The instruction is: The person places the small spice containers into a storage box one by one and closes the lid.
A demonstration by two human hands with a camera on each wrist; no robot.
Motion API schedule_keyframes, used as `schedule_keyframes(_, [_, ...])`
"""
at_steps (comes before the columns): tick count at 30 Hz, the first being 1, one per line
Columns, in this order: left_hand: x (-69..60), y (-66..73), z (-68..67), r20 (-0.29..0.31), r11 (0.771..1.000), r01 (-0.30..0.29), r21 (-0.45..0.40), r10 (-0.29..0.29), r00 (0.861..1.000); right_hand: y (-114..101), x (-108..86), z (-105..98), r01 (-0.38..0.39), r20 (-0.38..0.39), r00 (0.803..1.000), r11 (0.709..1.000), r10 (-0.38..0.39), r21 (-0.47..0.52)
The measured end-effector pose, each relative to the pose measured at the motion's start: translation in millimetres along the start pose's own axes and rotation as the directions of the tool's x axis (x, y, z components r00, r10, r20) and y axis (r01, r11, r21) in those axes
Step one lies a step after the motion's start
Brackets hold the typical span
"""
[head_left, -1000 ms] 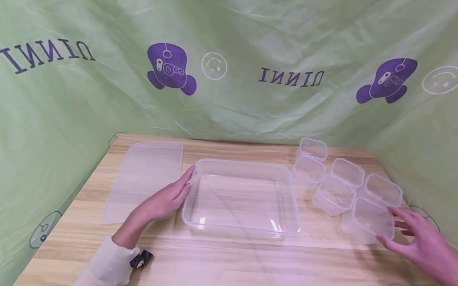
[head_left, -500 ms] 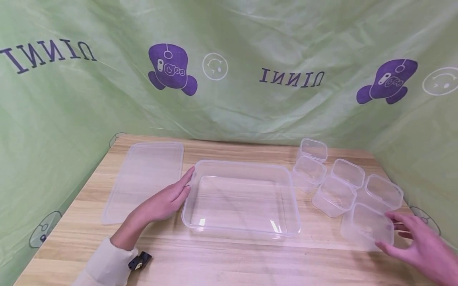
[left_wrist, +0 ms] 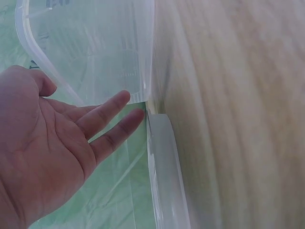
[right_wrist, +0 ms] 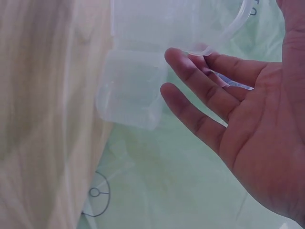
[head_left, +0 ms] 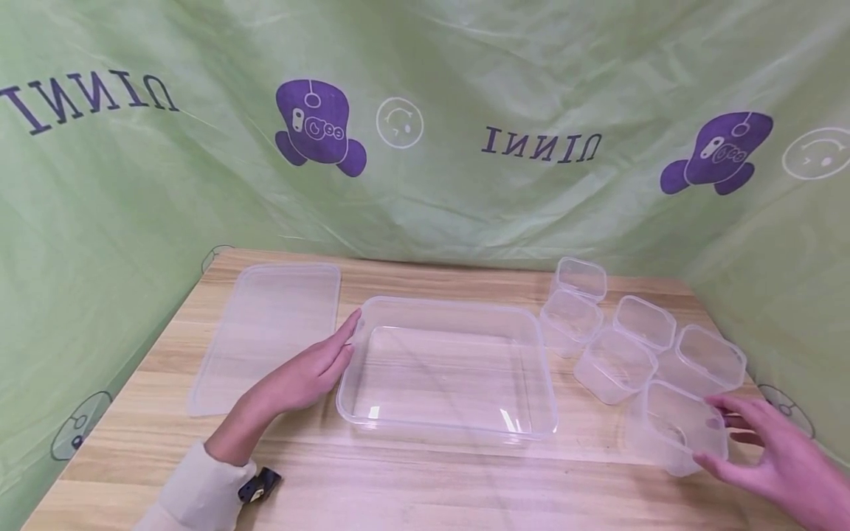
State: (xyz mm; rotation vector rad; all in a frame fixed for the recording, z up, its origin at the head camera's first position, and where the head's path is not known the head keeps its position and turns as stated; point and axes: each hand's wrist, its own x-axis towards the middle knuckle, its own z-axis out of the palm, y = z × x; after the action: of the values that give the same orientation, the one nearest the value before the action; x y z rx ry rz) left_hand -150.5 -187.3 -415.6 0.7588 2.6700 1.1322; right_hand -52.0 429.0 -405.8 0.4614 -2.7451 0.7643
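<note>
In the head view a large clear rectangular plastic box stands uncovered at the middle of the table. My left hand rests its extended fingers against the box's left wall. The left wrist view has those fingers touching the box's corner, with a flat clear lid below. At the right, my right hand holds the nearest small clear plastic container by its right side, thumb in front and fingers on the far corner. The right wrist view shows the right fingers against its wall; the thumb is mostly cut off.
Several more small clear containers, such as the far one, stand in pairs to the right of the box. The lid lies flat at the left of the wooden table. A green printed curtain hangs close behind and at both sides.
The nearest small container has slid toward me and slightly left, together with my right hand. Containers beside it have shifted a little left. My left hand and the large box stay put.
</note>
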Motion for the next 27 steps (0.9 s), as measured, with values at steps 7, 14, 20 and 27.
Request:
schedule_keyframes(7, [0.1, -0.5, 0.4, -0.006, 0.999, 0.003, 0.042, -0.003, 1.000, -10.6, 3.8, -5.8, 0.083, -0.034, 0.996, 0.992, -0.081, 0.092])
schedule_keyframes(14, [0.7, -0.4, -1.5, 0.011, 0.998, 0.027, 0.062, -0.027, 1.000, -26.0, 18.1, -13.5, 0.111, -0.012, 0.994, 0.992, -0.111, 0.065])
schedule_keyframes(20, [1.4, -0.6, -1.9, 0.012, 0.997, 0.022, 0.076, -0.023, 1.000, -33.5, 27.8, -17.4, 0.127, 0.003, 0.992, 0.990, -0.127, 0.065])
schedule_keyframes(27, [0.1, 1.3, -1.7, 0.006, 0.996, 0.028, 0.082, -0.028, 1.000, -40.4, 40.9, -19.9, 0.130, -0.004, 0.991, 0.983, -0.130, 0.128])
